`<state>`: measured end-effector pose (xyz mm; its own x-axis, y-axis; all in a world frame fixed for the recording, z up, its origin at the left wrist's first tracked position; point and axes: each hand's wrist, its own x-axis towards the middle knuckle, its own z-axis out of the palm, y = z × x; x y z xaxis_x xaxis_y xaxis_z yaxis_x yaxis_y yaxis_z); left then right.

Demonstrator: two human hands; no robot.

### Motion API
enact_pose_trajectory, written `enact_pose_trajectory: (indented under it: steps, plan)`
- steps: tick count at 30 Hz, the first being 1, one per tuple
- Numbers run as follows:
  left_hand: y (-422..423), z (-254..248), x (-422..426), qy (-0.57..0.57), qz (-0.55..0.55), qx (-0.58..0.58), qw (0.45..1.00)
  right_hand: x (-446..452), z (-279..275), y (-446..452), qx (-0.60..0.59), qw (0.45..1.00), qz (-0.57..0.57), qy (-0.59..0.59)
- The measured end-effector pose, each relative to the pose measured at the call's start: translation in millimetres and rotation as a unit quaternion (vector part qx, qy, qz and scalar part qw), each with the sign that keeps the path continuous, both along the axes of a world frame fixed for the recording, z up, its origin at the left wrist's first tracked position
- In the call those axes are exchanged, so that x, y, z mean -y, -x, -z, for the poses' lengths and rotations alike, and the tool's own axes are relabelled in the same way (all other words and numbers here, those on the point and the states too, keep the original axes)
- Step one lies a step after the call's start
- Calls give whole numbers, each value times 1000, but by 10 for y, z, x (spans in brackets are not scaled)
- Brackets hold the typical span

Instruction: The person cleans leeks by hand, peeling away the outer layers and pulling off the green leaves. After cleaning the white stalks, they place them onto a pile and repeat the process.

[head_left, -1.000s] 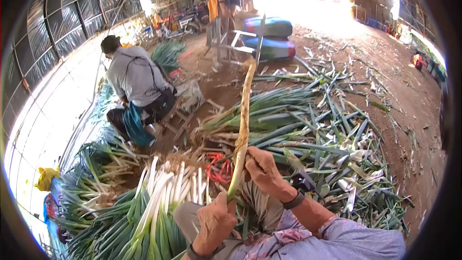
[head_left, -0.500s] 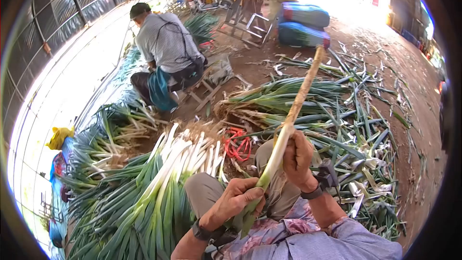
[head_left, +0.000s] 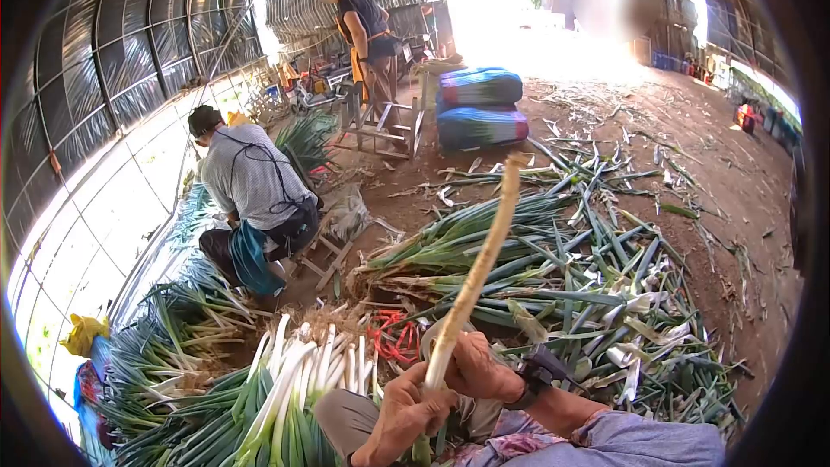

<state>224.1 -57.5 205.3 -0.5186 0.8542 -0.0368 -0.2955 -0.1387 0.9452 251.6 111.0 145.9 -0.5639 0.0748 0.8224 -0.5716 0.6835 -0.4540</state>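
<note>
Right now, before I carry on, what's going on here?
Someone seated grips a long leek in their left hand, its brown end pointing up and away. Their right hand is beside the stalk; its grip is partly hidden. White-stemmed leeks lie to the left, more leafy leeks ahead, and red ties between. Beyond, one co-worker sits with their back turned and another stands.

Dirt floor (head_left: 735, 199): brown, strewn with leaf scraps (head_left: 631, 337) at right.
White-stalked leeks (head_left: 277, 398): heaped at left, root ends pointing away.
Red strips (head_left: 396, 337): tangled, just beside those root ends.
Leafy leeks (head_left: 458, 225): lying flat beyond the strips.
Wrapped bundles (head_left: 481, 124): two, stacked.
</note>
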Motion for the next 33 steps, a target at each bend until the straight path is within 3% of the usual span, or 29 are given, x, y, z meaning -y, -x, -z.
enact_pose_trajectory:
  steps: [1, 4, 8, 10, 12, 14, 15, 17, 19, 21, 23, 26, 28, 30, 32, 33]
  plan:
    - [-60, -73, -40, 108, -26, -22, 994, 0, 43, -20, 44, 997, -27, 59]
    - [-84, -164, -62, 166, -20, -38, 985, -64, -23, -18, 112, 986, -101, 77]
    - [-72, -249, -5, 198, 38, -36, 979, -27, -184, -181, 148, 928, -250, 235]
    - [-78, -78, 30, 126, 68, -61, 988, 12, -82, -197, 165, 888, -263, 340]
    - [-116, 13, 44, 120, 77, -23, 990, -68, -34, -147, 185, 930, -201, 246]
    - [-116, -51, 58, 109, 98, 14, 989, -91, 144, -167, 212, 900, -175, 339]
    - [-122, -60, 75, 103, 111, 31, 988, -74, 125, -208, 229, 921, -86, 303]
    - [-126, -10, 107, 83, 122, 56, 988, -143, 244, -199, 148, 977, -19, 154]
    - [-130, 51, 139, 71, 142, 57, 986, -121, 127, -176, 33, 996, 89, 2]
    - [-139, 127, 206, 66, 170, 37, 983, -321, 435, -53, 82, 957, -19, 277]
    - [-176, 165, 291, 59, 181, 67, 979, -638, 749, 46, 114, 925, -29, 360]
    - [-281, 24, 417, 60, 185, 86, 977, -889, 562, 50, 120, 967, 91, 206]
    - [-315, -72, 467, 43, 184, 72, 979, -1214, 780, 24, 255, 932, 249, 59]
    - [-325, -86, 526, 14, 179, 51, 982, -1267, 648, -181, 385, 871, 258, -166]
    - [-270, -117, 531, 47, 164, 85, 982, -1121, 609, -216, 141, 944, 253, -156]
    - [-217, -148, 504, 76, 160, 86, 980, -885, 165, -294, 241, 956, 157, -51]
